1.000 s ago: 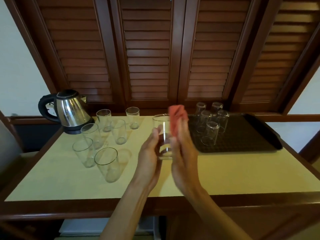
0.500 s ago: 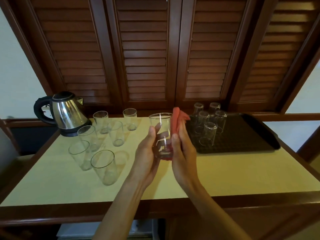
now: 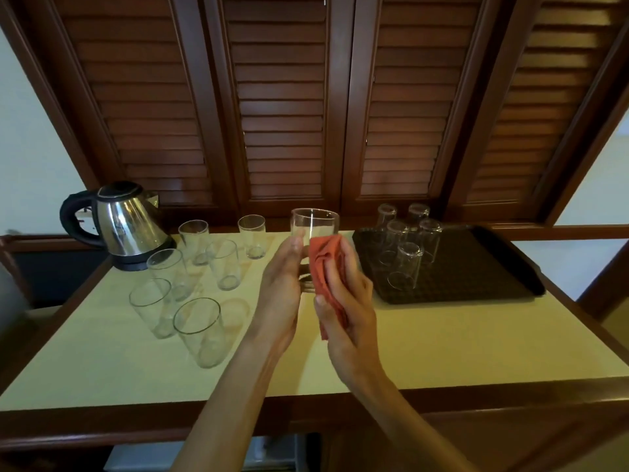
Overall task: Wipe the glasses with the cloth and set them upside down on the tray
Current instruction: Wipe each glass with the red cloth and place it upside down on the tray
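Note:
My left hand (image 3: 282, 287) holds a clear glass (image 3: 315, 223) upright above the middle of the table. My right hand (image 3: 347, 301) grips a red cloth (image 3: 325, 264) and presses it against the right side of that glass. Several clear glasses (image 3: 199, 330) stand upright on the left part of the table. To the right lies a dark tray (image 3: 476, 267) with several glasses (image 3: 406, 265) standing upside down on its left half.
A steel electric kettle (image 3: 126, 224) with a black handle stands at the back left. The cream tabletop (image 3: 442, 338) has a dark wooden rim. Brown louvred doors (image 3: 282, 107) rise right behind the table.
The cloth has slid down from the glass's rim to its lower side, with my right hand following it. The glass stays in my left hand.

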`<state>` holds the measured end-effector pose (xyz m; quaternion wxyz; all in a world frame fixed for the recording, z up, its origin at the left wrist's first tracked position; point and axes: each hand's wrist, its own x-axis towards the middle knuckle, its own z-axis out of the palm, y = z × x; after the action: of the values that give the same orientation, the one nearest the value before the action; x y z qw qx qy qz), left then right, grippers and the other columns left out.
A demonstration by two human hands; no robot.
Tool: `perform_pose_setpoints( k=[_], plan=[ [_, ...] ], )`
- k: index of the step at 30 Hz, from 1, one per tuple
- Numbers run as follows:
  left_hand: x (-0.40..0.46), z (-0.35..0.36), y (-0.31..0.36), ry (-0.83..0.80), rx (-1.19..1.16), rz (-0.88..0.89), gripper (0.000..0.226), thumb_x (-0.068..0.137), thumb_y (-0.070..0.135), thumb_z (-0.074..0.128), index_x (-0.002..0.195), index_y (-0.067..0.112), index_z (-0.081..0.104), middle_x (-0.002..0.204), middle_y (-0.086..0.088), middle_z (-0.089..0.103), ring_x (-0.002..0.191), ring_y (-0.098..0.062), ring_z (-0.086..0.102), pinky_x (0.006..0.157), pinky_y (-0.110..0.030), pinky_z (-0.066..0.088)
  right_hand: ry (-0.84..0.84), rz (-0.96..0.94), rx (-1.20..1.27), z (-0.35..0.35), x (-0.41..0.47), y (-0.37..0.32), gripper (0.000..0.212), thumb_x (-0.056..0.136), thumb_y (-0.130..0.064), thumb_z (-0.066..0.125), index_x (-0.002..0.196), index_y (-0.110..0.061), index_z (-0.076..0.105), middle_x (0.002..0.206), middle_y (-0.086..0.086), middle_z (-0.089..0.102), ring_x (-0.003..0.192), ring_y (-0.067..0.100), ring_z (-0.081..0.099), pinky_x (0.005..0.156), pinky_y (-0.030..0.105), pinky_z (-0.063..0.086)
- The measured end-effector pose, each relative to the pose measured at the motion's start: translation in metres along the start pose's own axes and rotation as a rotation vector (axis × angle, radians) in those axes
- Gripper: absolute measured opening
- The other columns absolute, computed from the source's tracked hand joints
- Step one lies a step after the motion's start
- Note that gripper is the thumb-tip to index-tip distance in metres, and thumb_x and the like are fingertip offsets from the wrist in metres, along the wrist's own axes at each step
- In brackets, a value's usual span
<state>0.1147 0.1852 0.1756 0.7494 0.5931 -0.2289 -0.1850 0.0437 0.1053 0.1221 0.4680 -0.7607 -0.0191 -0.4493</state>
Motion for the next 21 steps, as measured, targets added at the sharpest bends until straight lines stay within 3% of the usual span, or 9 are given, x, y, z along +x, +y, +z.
perform_pose_setpoints(
  k=[2,4,7,9,11,12,15,18,21],
  plan=[
    [-0.01,0.008,-0.006,-0.019,0.009,-0.037,0.037,0.109,0.046,0.036,0.13,0.037,0.065,0.122,0.004,0.075,0.115,-0.015,0.071,0.101,-0.041,0.057,0.061,0.123,0.104,-0.007,0.02,-0.001,0.056,0.1,-0.045,0.046,0.153,-0.034,0.032,0.167,-0.017,0.017,0.152,0.009,0.019,0.122,0.029,0.029],
    [-0.015,0.011,-0.008,-0.014,-0.006,-0.095,0.043,0.104,0.056,0.039,0.135,0.037,0.061,0.132,0.002,0.07,0.121,-0.016,0.068,0.104,-0.042,0.055,0.076,0.173,0.181,-0.011,0.034,-0.015,0.054,0.101,-0.036,0.044,0.152,-0.039,0.024,0.167,-0.015,0.016,0.154,0.006,0.015,0.125,0.035,0.025],
    [-0.009,0.008,0.003,-0.01,-0.01,-0.033,0.062,0.092,0.075,0.043,0.131,0.035,0.069,0.131,0.001,0.072,0.126,-0.017,0.065,0.109,-0.047,0.051,-0.039,0.02,0.077,0.001,0.008,-0.024,0.054,0.108,-0.032,0.036,0.158,-0.02,0.021,0.17,-0.003,0.011,0.156,0.012,0.015,0.122,0.026,0.027],
    [-0.008,0.009,0.005,0.01,-0.027,-0.012,0.053,0.093,0.074,0.047,0.124,0.038,0.072,0.127,0.0,0.073,0.125,-0.02,0.066,0.109,-0.052,0.05,-0.05,0.008,0.106,0.003,0.003,-0.017,0.054,0.109,-0.032,0.033,0.159,-0.018,0.021,0.168,-0.006,0.019,0.154,0.017,0.023,0.122,0.037,0.032],
    [-0.014,0.012,-0.004,-0.023,0.008,-0.031,0.045,0.092,0.07,0.046,0.125,0.047,0.067,0.129,0.002,0.071,0.123,-0.019,0.067,0.105,-0.05,0.054,0.014,0.165,0.252,-0.005,0.028,-0.013,0.054,0.107,-0.033,0.038,0.158,-0.034,0.023,0.159,-0.007,0.039,0.144,0.019,0.043,0.114,0.05,0.043],
    [-0.017,0.014,-0.009,-0.04,0.036,-0.024,0.043,0.092,0.07,0.045,0.126,0.051,0.063,0.129,0.002,0.071,0.121,-0.016,0.068,0.102,-0.046,0.056,0.047,0.192,0.281,-0.01,0.041,-0.016,0.054,0.105,-0.037,0.04,0.157,-0.039,0.024,0.156,-0.002,0.045,0.138,0.019,0.049,0.109,0.05,0.047],
    [-0.01,0.014,-0.011,0.009,0.016,0.022,0.049,0.095,0.069,0.044,0.133,0.044,0.061,0.127,-0.001,0.072,0.122,-0.017,0.067,0.1,-0.041,0.055,0.003,0.197,0.163,-0.009,0.026,-0.016,0.06,0.105,-0.039,0.039,0.16,-0.032,0.018,0.157,0.011,0.041,0.129,0.011,0.051,0.102,0.03,0.051],
    [-0.002,0.007,-0.007,0.047,-0.061,0.015,0.049,0.107,0.052,0.036,0.137,0.022,0.061,0.119,-0.01,0.075,0.113,-0.026,0.072,0.091,-0.036,0.06,-0.074,0.172,0.158,-0.001,0.003,-0.012,0.058,0.106,-0.026,0.039,0.16,-0.022,0.019,0.162,-0.001,0.036,0.147,0.011,0.037,0.118,0.041,0.039],
    [-0.013,0.012,-0.015,-0.048,-0.042,-0.082,0.06,0.097,0.06,0.038,0.146,0.031,0.056,0.139,-0.004,0.064,0.122,-0.024,0.067,0.102,-0.046,0.056,0.048,0.259,0.224,-0.013,0.037,-0.01,0.057,0.103,-0.031,0.038,0.157,-0.031,0.021,0.162,-0.01,0.034,0.147,0.007,0.035,0.119,0.037,0.038]
  ],
)
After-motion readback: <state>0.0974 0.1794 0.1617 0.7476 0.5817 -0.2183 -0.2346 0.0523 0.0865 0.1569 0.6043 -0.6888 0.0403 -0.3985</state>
